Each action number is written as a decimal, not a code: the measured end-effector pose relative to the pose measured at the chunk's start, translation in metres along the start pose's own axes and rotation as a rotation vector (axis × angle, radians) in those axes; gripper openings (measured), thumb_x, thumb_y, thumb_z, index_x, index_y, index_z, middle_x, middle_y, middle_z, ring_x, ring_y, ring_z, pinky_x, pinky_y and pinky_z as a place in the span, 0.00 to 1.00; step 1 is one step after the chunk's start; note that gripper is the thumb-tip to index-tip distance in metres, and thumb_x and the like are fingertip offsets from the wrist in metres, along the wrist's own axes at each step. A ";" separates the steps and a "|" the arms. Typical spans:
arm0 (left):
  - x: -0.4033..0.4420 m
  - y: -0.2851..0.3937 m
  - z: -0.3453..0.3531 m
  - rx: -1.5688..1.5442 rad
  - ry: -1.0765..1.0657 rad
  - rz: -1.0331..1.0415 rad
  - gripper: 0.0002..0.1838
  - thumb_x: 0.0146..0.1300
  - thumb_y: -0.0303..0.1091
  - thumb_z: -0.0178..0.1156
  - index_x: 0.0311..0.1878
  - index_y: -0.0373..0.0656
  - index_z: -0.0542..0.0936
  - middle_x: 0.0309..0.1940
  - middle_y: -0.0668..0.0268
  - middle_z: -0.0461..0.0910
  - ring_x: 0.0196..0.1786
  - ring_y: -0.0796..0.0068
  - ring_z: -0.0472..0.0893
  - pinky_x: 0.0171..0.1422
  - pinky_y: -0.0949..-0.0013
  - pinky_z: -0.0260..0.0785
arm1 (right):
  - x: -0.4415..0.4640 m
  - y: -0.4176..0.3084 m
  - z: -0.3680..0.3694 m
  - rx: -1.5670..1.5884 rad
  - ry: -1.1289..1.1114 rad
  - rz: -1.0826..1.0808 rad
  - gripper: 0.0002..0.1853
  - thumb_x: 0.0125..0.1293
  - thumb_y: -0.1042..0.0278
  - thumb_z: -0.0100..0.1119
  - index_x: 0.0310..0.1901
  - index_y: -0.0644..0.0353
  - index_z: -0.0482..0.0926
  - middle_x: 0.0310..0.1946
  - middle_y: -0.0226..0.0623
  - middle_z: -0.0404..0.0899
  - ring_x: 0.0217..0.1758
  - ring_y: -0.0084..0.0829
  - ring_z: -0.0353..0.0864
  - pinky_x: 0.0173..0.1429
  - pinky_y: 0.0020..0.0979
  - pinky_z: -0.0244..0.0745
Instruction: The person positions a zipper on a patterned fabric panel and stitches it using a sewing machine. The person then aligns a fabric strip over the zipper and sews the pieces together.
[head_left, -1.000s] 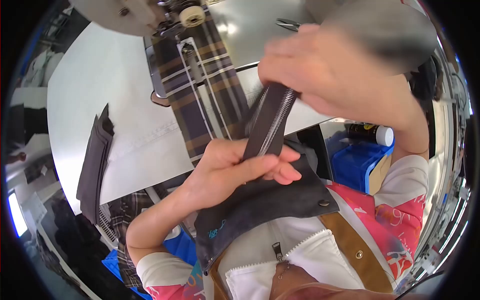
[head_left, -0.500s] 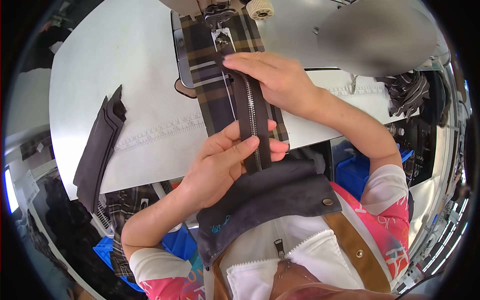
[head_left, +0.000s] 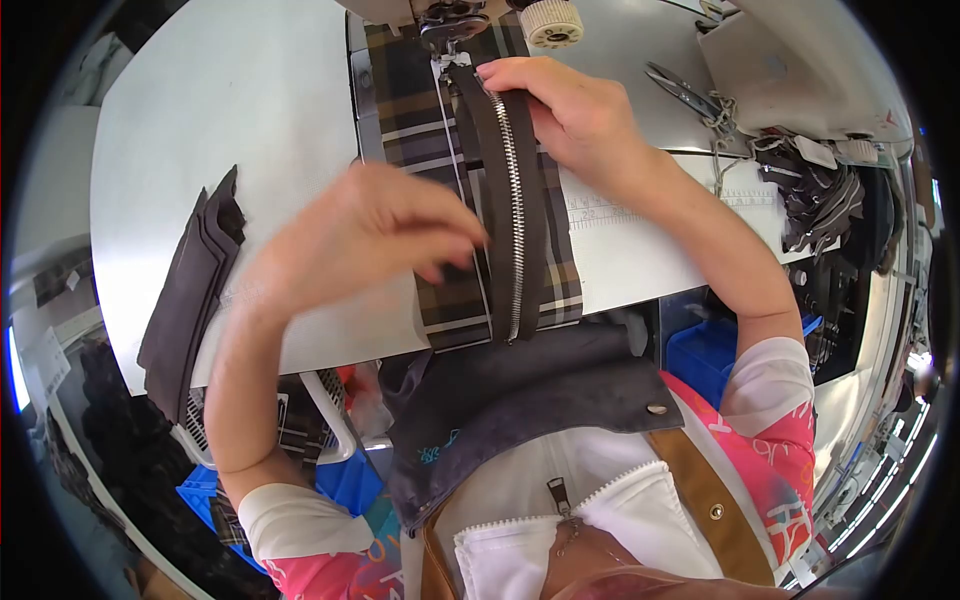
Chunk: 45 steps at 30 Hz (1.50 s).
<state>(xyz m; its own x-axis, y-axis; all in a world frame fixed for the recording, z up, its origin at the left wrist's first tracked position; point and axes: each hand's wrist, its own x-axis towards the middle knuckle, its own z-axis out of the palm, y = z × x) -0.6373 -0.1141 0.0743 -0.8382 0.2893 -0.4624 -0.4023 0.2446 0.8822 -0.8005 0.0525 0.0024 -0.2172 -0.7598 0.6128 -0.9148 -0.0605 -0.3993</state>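
Because only the right fingers (head_left: 515, 73) grip the zipper (head_left: 517, 210), its tail below the loose, empty left fingers (head_left: 438, 210) could skew.

Left sleeve (head_left: 325, 570): "O". Apron script (head_left: 437, 448), ruler digits (head_left: 590, 213) illegible.

left hand (head_left: 385, 225) blurred, sewing machine (head_left: 452, 28) cut off by the top edge, plaid fabric (head_left: 412, 100) partly hidden beneath the zipper (head_left: 517, 200), dial (head_left: 552, 22) markings too small to read

White table (head_left: 230, 110): plaid cloth (head_left: 410, 150) across middle; dark strips (head_left: 190, 290) left, overhanging near edge; striped scraps (head_left: 820, 205) right.
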 end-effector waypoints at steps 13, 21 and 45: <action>0.048 -0.056 -0.018 1.099 0.967 0.572 0.10 0.58 0.31 0.63 0.44 0.44 0.83 0.46 0.70 0.82 0.49 0.66 0.78 0.67 0.46 0.58 | 0.004 -0.006 -0.002 -0.096 -0.050 -0.061 0.09 0.54 0.77 0.61 0.38 0.58 0.78 0.40 0.28 0.80 0.35 0.33 0.83 0.35 0.30 0.79; 0.047 -0.056 -0.019 1.037 0.954 0.552 0.09 0.60 0.29 0.61 0.44 0.47 0.83 0.45 0.72 0.79 0.48 0.66 0.78 0.67 0.44 0.55 | 0.007 -0.008 0.009 0.008 -0.048 -0.038 0.15 0.50 0.84 0.62 0.41 0.60 0.80 0.44 0.33 0.82 0.41 0.32 0.83 0.42 0.26 0.80; 0.050 -0.056 -0.017 1.119 0.994 0.563 0.13 0.57 0.27 0.62 0.46 0.48 0.84 0.48 0.78 0.82 0.46 0.75 0.79 0.68 0.39 0.50 | 0.008 0.003 0.013 -0.232 -0.049 -0.117 0.08 0.55 0.72 0.60 0.38 0.57 0.81 0.43 0.28 0.84 0.42 0.28 0.81 0.40 0.28 0.79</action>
<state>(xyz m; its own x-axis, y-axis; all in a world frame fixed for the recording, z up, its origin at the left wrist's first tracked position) -0.6623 -0.1289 0.0031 -0.8555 -0.0078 0.5177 0.1120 0.9734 0.1998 -0.8003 0.0376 -0.0025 -0.0933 -0.7871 0.6097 -0.9877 -0.0042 -0.1566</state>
